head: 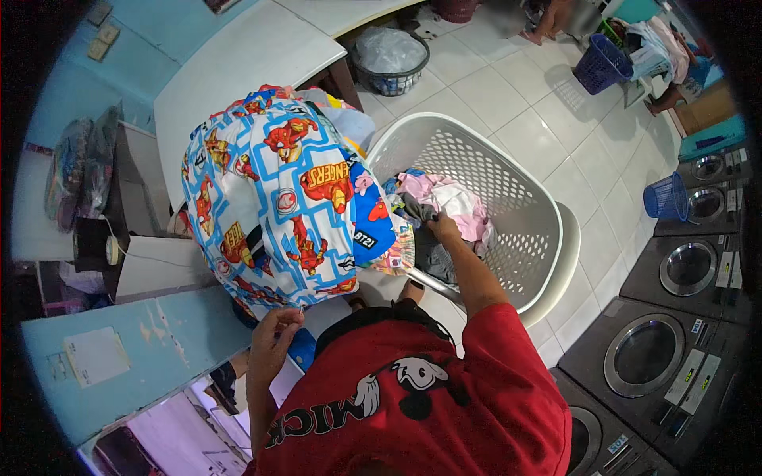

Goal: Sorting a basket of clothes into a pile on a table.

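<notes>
My right hand [443,229] reaches into a light grey perforated plastic laundry basket [511,178]. Its fingers close on a dark grey garment [419,207]. Beside that garment lie pink and white clothes [455,199], with more dark cloth under my wrist. To the left, a large heap of laundry rests on the white table, topped by a white and blue cloth printed with superheroes [274,202]. My left hand [277,333] is at the near edge of this heap, its fingers curled and the fingertips close to the cloth. Whether they pinch anything is too small to tell.
The white table [238,59] runs along the wall. A black basket holding a plastic bag [390,59] stands on the tiled floor. Front-loading machines [643,355] line the right side, near a blue basket [665,196]. Other people's legs [545,24] show at the top, near a purple basket [601,64].
</notes>
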Action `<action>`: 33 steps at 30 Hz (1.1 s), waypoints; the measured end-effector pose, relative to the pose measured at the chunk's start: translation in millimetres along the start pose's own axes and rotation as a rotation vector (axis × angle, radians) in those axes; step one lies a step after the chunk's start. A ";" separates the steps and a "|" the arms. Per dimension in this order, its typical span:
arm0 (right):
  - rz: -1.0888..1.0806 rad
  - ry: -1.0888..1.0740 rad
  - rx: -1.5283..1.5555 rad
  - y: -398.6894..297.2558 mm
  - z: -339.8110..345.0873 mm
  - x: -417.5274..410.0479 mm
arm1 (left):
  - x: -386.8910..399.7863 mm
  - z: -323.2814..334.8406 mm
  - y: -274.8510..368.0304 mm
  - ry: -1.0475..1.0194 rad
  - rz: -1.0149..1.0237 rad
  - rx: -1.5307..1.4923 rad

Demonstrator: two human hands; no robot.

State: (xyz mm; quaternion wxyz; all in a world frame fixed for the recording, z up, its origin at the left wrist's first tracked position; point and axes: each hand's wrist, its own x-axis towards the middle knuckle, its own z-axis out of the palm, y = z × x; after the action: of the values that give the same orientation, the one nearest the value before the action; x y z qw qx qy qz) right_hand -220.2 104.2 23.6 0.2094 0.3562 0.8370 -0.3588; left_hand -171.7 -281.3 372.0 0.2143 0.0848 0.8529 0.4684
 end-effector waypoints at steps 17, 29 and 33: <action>-0.982 0.309 0.134 -169.8 -261.8 -344.2 | 118.6 54.4 169.8 -0.366 0.823 0.083; -1.294 0.122 0.083 -209.3 -387.1 -440.6 | 27.0 -100.4 218.3 0.210 1.266 -0.052; -1.337 0.080 -0.044 -293.5 -409.1 -403.7 | 35.3 -153.5 206.5 0.246 0.925 0.010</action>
State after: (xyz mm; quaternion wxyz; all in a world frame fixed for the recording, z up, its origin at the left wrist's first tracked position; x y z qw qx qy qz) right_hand -212.3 87.4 668.6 -0.0819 -0.2303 0.8917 -0.3809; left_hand -283.1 -273.3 606.4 -0.1194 0.4005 0.7469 0.5172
